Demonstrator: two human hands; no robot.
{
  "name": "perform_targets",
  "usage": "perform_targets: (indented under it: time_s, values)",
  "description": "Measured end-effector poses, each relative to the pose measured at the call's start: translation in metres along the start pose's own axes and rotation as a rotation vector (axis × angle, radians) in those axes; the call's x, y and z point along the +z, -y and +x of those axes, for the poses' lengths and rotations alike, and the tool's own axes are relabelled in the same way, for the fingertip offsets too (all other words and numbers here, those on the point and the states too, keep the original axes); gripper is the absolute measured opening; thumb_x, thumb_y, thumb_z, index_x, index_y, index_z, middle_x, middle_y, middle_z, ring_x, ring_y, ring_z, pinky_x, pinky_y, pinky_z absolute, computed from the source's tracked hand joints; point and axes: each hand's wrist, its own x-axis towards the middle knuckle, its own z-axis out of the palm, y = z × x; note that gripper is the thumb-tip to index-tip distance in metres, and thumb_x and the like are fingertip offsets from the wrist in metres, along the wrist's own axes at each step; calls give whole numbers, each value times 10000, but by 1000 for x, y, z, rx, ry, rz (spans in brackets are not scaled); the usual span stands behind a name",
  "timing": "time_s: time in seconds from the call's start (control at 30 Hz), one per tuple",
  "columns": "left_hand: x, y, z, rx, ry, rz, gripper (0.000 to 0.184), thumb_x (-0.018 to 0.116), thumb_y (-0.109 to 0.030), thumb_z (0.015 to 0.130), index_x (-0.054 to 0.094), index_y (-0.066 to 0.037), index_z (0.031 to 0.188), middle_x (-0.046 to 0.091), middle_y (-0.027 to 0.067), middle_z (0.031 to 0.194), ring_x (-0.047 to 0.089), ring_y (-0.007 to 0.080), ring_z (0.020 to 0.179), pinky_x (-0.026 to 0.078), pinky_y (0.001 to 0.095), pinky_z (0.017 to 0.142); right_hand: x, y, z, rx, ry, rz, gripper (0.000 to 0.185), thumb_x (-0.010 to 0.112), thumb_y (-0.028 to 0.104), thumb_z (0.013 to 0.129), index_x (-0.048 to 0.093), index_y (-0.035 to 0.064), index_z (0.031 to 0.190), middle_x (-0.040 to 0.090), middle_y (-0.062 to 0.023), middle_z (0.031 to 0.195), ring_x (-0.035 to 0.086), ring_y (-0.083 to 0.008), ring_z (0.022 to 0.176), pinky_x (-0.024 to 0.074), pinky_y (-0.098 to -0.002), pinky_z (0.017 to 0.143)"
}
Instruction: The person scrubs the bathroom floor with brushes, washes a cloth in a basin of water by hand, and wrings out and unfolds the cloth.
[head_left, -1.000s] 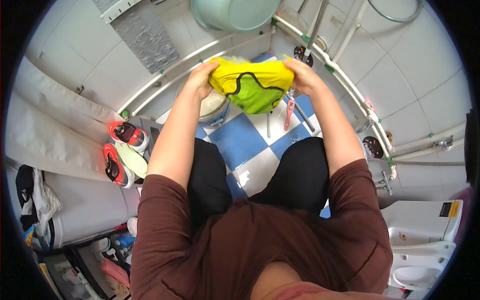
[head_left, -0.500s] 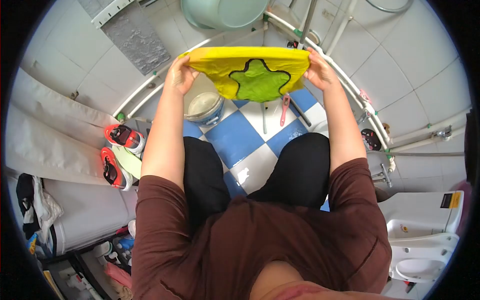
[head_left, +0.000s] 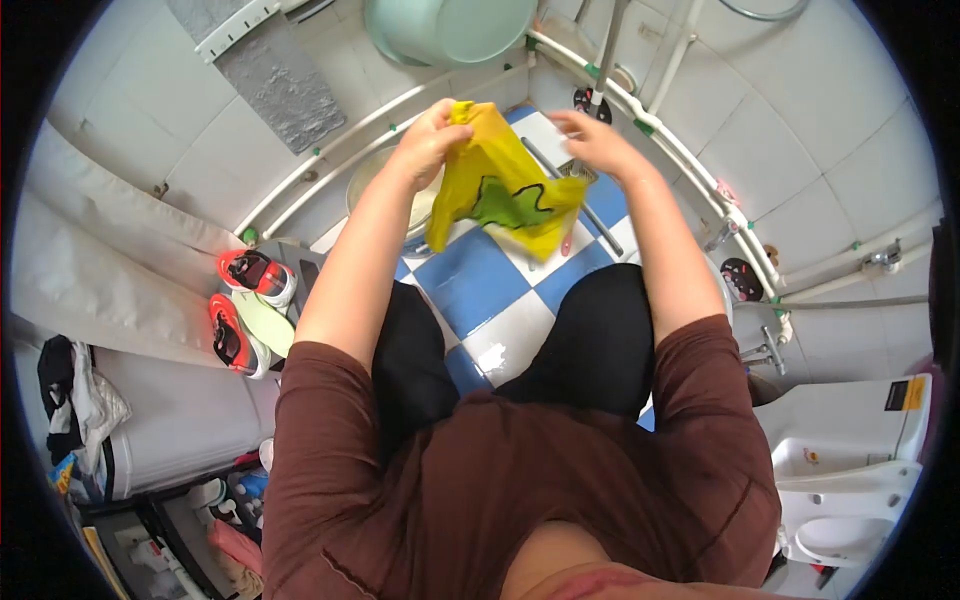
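My left hand (head_left: 432,146) is closed on the upper corner of a yellow cloth (head_left: 490,150) with a green, black-outlined star shape on it. The cloth hangs down in folds, and its lower right part swings out to the side. To the right of it, my right hand (head_left: 597,145) is raised, slightly blurred, fingers apart and off the cloth. Partly hidden behind the cloth and my left arm is a whitish bucket (head_left: 362,185) on the floor.
Blue and white floor tiles (head_left: 470,280) lie below. Red sneakers (head_left: 232,335) rest at the left. A pale green basin (head_left: 455,30) is at the back wall, with white pipes (head_left: 690,150) along the walls. A toilet (head_left: 845,480) stands at the right.
My right hand has let go of the cloth, which was stretched between both hands. The cloth now hangs from my left hand, which has moved right; my right hand has shifted slightly left.
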Motion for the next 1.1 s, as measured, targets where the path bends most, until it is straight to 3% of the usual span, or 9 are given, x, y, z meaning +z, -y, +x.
perform_targets:
  time_s: [0.1,0.2,0.27,0.33,0.47,0.7,0.83,0.93,1.1]
  values:
    - [19,-10,2,8,138,312,211,565,-110,802,496,-75,999,545,-5,881,516,89,824,413,241,732,37,59,-1,172,252,-25,374,585,167,798,504,131,1162,573,-88,903,599,-151,794,477,-276,695]
    - [8,-14,5,216,59,822,176,553,-136,827,501,-65,980,530,-8,825,490,74,767,408,236,691,40,12,18,-256,-48,-409,282,592,206,813,545,109,1073,574,-87,841,581,-152,817,462,-274,709]
    - [13,-41,-16,279,-125,1109,191,554,-135,836,508,-58,1005,543,4,824,498,84,762,414,240,696,30,29,5,-233,-27,-72,204,578,218,839,554,66,974,557,-24,796,532,-99,807,438,-252,717]
    - [9,-51,-28,278,-166,1085,200,556,-140,843,514,-56,1018,552,11,838,505,87,773,417,241,701,26,46,-3,-175,69,374,179,567,205,849,546,53,940,537,9,785,510,-77,787,429,-236,705]
    - [7,-65,-39,259,-143,939,200,550,-157,859,526,-59,1032,557,7,849,515,87,780,424,244,698,31,68,-13,-165,216,532,218,550,220,874,496,51,1000,535,10,856,506,-73,816,433,-241,740]
    - [33,-36,-23,291,-32,735,213,564,-250,866,486,-79,966,533,-8,830,503,60,751,413,224,593,55,104,-21,-265,15,401,323,610,282,831,564,34,1033,563,15,787,499,-62,731,417,-218,651]
    - [39,-19,-36,-77,-6,476,434,607,-412,816,519,-41,1025,565,19,883,517,100,801,432,254,692,43,106,-26,-261,-34,493,248,600,270,839,612,34,916,559,23,760,482,-56,667,391,-209,570]
    - [18,29,-42,-203,421,728,424,625,-348,806,549,-51,1099,599,33,931,524,113,857,424,269,777,20,101,-33,-138,-133,846,239,579,225,857,579,37,1004,600,-9,839,563,-88,740,454,-218,645]
    - [-24,56,-50,-301,215,396,179,577,-193,787,560,-89,933,546,-29,795,506,73,773,424,230,744,-19,62,-40,-143,-289,1021,235,562,168,861,559,-4,1022,618,-54,904,593,-126,791,485,-259,714]
